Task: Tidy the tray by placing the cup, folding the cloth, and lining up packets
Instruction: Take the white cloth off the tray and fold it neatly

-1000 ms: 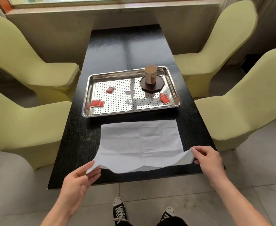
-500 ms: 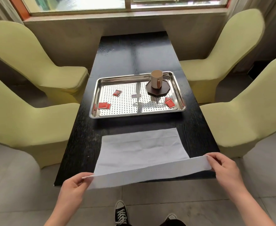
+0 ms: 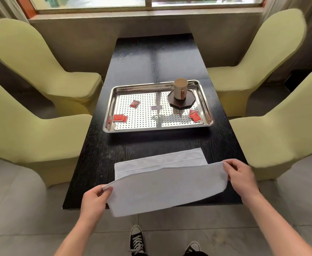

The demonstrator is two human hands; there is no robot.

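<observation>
A white cloth [image 3: 167, 185] lies at the near end of the black table [image 3: 157, 58], its near half lifted and folded toward the far edge. My left hand [image 3: 94, 202] pinches the cloth's near left corner and my right hand [image 3: 241, 177] pinches the near right corner. Beyond it sits a perforated steel tray [image 3: 112, 100]. A beige cup [image 3: 180, 89] stands on a dark octagonal coaster [image 3: 183, 104] in the tray's far right corner. Red packets lie scattered in the tray: one at mid left [image 3: 134, 104], a pair at near left [image 3: 120, 118], a pair at near right [image 3: 194, 115].
Yellow-green covered chairs flank the table, two on the left [image 3: 33, 115] and two on the right [image 3: 280, 115]. A small pale tag [image 3: 156, 107] lies in the tray's middle. A window sill runs behind the table. My black sneakers [image 3: 136, 241] stand on the grey tiled floor.
Both hands have raised the cloth's near edge and carried it forward over the cloth, so the lifted half now covers most of the flat half. The view has tilted and shifted slightly.
</observation>
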